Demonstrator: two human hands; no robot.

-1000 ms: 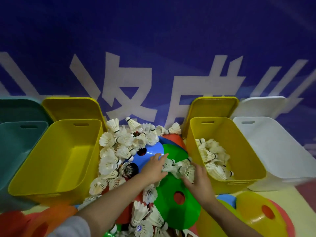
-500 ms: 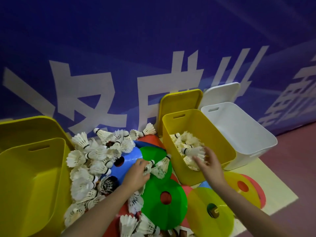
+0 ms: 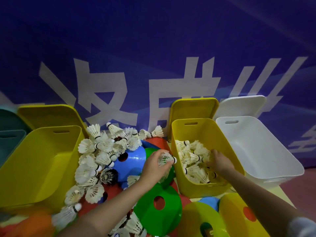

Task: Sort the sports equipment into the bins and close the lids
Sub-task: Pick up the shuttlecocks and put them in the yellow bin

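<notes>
Between the two yellow bins, the left hand (image 3: pixel 154 165) is curling its fingers (image 3: pixel 159 155) around a white shuttlecock (image 3: pixel 166 159). The right hand (image 3: pixel 218 160) is resting loosely spread, gripping nothing discernible, on shuttlecocks inside the right yellow bin (image 3: pixel 227 144); loose shuttlecocks (image 3: pixel 100 151) are lying left of the fingers.

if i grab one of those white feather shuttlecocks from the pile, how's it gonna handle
The white feather shuttlecocks are probably very light: the left hand lifts several at once. Their thin feather skirts look crushable, so grip loosely. With round cork tips and flared skirts, they would likely topple rather than roll far.
</notes>
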